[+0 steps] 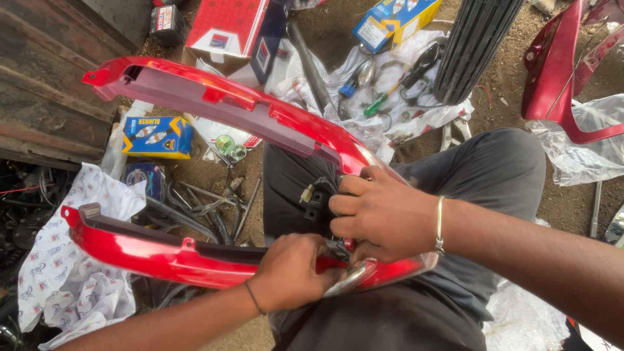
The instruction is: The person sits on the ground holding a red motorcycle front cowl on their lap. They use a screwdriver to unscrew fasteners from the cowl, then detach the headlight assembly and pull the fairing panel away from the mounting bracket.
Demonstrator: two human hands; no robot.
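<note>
looks mid-job: red u-shaped tail cowl (214,104) on the lap, left hand (289,273) gripping its lower arm, right hand (383,214) fingers curled on the black connector (315,195), wiring seemingly unfinished.

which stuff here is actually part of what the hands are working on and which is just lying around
In hand:
- red U-shaped plastic tail cowl
- black wiring connector
- left hand, gripping the cowl's lower arm
- right hand, at the connector

Lying about:
- blue and yellow cardboard box
- red and white carton
- green-handled screwdriver
- loose metal rods
</note>
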